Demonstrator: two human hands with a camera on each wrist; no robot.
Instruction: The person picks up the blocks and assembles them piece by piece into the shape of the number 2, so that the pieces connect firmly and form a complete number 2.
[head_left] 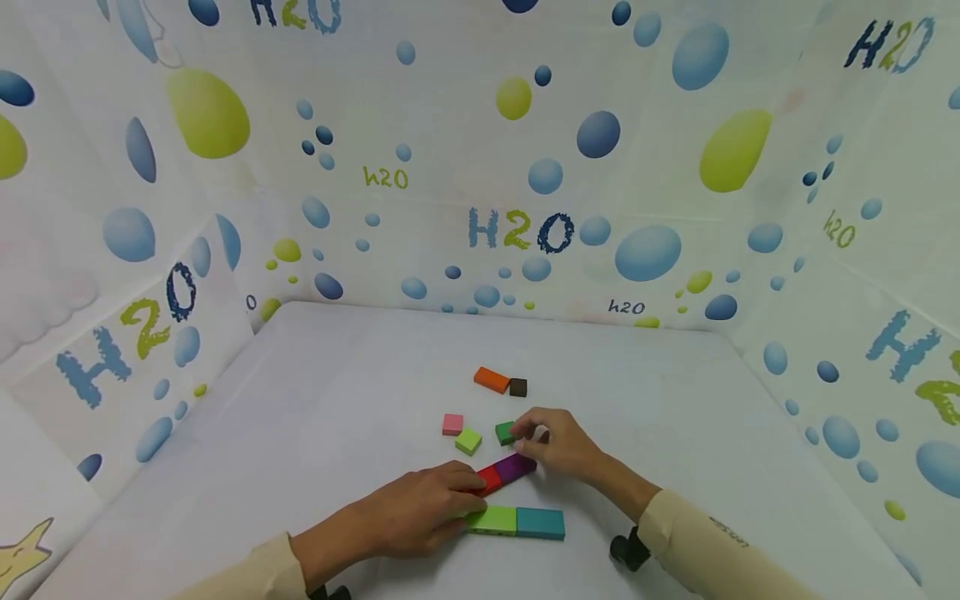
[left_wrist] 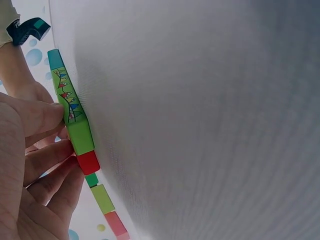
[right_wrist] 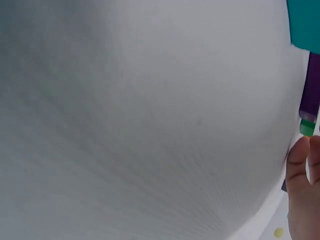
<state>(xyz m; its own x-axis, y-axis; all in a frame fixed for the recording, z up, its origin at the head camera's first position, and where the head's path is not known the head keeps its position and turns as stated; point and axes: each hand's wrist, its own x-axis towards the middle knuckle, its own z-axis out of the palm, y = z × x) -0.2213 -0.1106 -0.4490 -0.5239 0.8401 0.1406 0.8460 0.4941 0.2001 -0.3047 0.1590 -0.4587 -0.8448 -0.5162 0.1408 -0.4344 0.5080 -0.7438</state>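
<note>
My left hand reaches in from the left, its thumb at the lime block and its other fingertips at the red block, partly covering both. The left wrist view shows these fingers fairly straight, and bunting printed on the side of the lime block. A teal block adjoins the lime one end to end. Slanting behind that row, a purple block continues the red one. My right hand has bent, slightly parted fingers, its index fingertip at a small green block and thumb above the purple end.
A pink block and a small lime cube lie left of the green block. Farther back are an orange block and a dark brown cube. Patterned sheets rise around the white tabletop.
</note>
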